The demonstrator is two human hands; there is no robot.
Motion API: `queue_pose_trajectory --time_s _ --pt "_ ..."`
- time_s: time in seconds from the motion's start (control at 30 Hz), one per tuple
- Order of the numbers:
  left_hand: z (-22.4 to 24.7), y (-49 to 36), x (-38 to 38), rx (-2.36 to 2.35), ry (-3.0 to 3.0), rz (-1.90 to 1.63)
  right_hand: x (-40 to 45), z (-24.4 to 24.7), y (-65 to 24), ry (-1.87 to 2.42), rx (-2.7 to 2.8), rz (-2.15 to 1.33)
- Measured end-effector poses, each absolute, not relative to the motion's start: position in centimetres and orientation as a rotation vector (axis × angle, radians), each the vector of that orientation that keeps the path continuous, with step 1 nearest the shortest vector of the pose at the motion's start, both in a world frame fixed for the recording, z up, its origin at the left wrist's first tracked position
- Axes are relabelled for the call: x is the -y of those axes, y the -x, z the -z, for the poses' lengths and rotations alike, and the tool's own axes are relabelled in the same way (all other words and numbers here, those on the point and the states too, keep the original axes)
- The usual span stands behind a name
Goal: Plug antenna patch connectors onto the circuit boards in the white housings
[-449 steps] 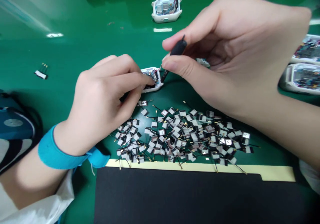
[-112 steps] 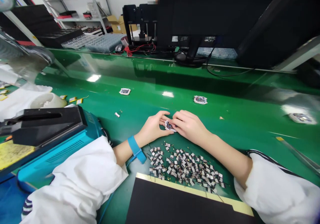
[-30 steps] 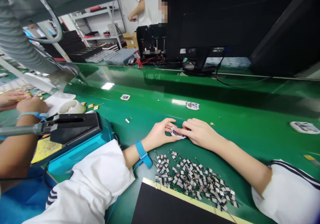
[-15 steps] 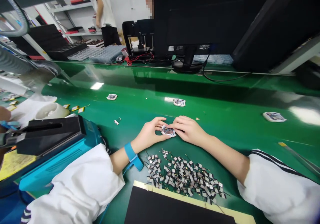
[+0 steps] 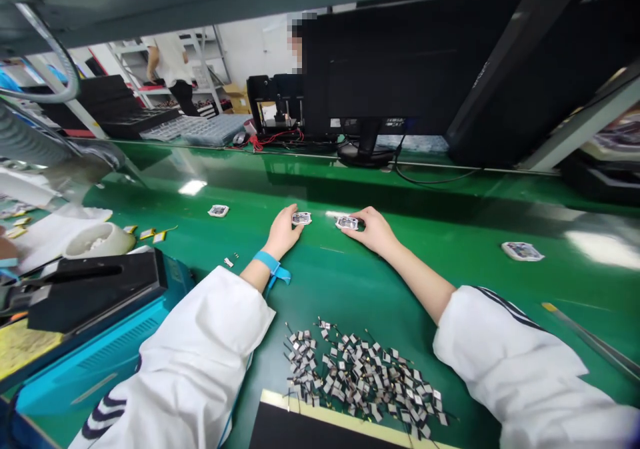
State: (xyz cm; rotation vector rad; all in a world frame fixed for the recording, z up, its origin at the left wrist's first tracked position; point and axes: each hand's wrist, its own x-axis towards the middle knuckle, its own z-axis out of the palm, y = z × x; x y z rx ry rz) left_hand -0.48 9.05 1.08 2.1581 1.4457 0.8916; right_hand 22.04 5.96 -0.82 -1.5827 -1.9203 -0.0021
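My left hand (image 5: 283,233) lies palm down on the green belt, fingertips right beside a small white-framed circuit module (image 5: 302,218). My right hand (image 5: 371,229) rests with its fingertips at the edge of a second such module (image 5: 347,223). Neither hand holds anything. A third module (image 5: 218,211) lies further left, and a fourth (image 5: 523,251) lies far right. A heap of small patch antennas with thin wires (image 5: 363,375) sits nearer me, below both hands. A blue wrist strap (image 5: 270,263) circles my left wrist.
A black mat with a pale tape edge (image 5: 320,429) lies at the bottom. Left of me stand a teal machine with a black lid (image 5: 95,289) and a white bowl (image 5: 97,241). A monitor (image 5: 400,69) and a black fixture (image 5: 275,105) stand beyond the belt.
My hands have let go of the module they held together and moved apart and forward. That module now lies on the belt, and the view has tilted slightly.
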Motion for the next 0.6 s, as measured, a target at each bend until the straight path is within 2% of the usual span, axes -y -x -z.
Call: queue_pose_trajectory --time_s 0.33,0.6 --pt "-0.2 0.6 -9.2 -1.497 -2.262 -0.836 -3.7 -0.6 -20.2 1.380 2.041 0.045" --pt "0.0 1.9 -10.5 -1.452 -2.232 -0.821 -4.6 0.0 -20.1 1.539 2.018 -0.081"
